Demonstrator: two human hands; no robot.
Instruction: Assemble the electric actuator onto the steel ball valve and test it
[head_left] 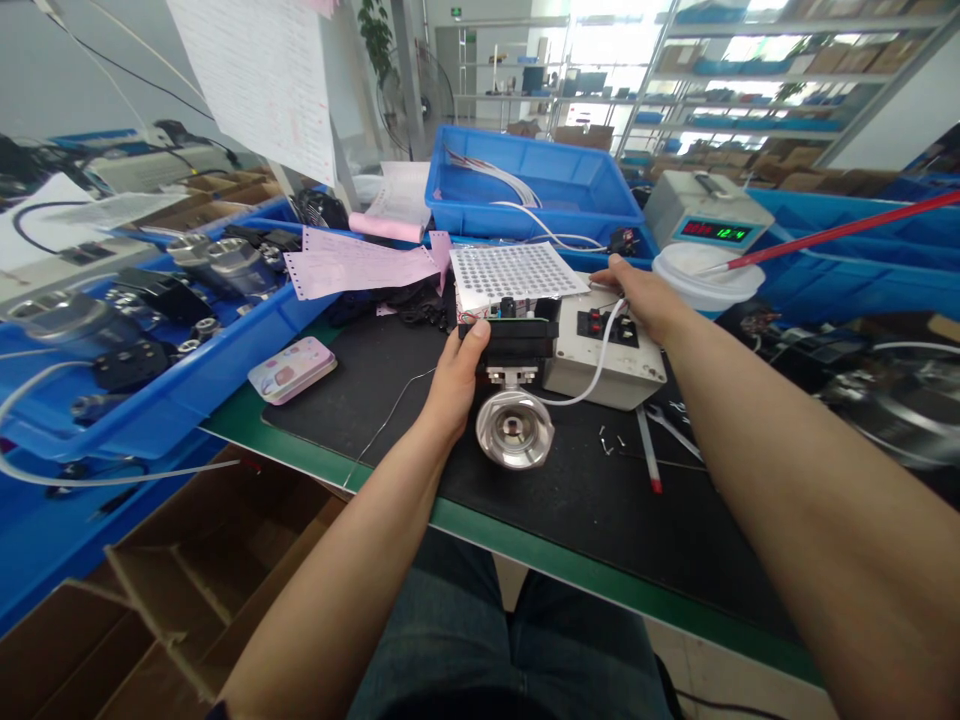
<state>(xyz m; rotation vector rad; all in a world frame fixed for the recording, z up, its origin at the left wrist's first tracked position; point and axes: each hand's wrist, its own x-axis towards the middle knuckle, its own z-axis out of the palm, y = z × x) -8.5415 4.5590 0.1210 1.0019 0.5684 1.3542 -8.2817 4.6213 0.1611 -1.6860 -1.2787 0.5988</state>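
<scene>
Left hand (454, 385) clasps black housing (519, 342), fingers hidden; right hand (642, 298) by box (600, 376), grip unclear.

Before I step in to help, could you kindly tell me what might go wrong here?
The white cable looping below the right hand might snag on it. The black unit, gripped by the left hand, could tip if released. The small metal pieces loose on the mat could get knocked away.
</scene>
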